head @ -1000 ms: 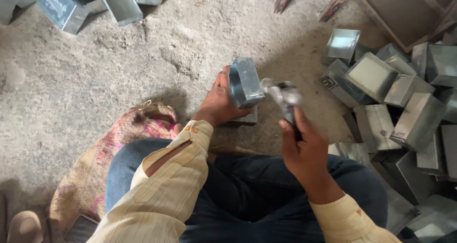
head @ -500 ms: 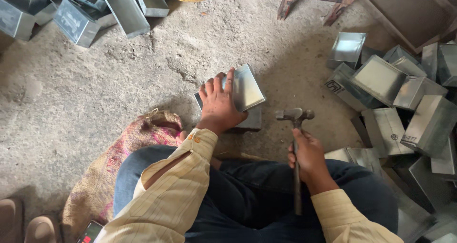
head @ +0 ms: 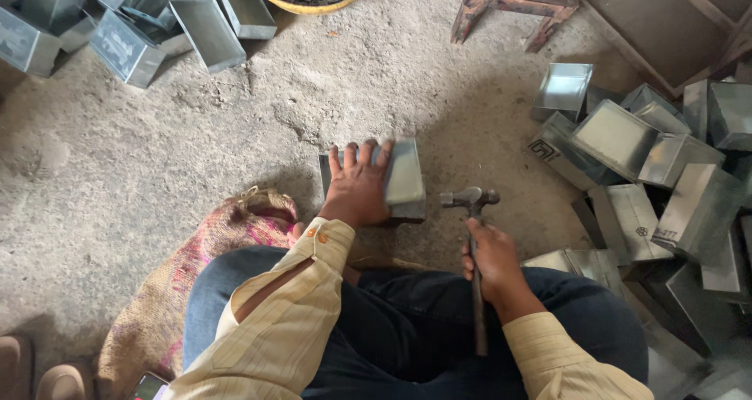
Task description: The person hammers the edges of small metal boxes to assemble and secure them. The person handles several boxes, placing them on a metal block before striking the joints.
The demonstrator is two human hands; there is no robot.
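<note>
Fingers of the left hand (head: 357,187) lie flat and spread out on top of a grey metal box (head: 403,177). The box sits on the dusty floor (head: 157,173), under the fingers and sticking out past them toward the hammer side. The hand presses on the box but does not wrap around it. The long side of the box runs away from the person, up toward the top of the view, and its shiny flat face looks up.

The right hand (head: 492,263) is closed tight around the handle of a hammer (head: 472,235). The handle runs up out of the fist, from the person's lap toward the floor. The hammer head is just above the fingers, lying crosswise, and it is close beside the box but not touching it.

More grey boxes (head: 627,141) lie in a pile well past the right hand. A pink sack (head: 227,235) lies near the left wrist.
</note>
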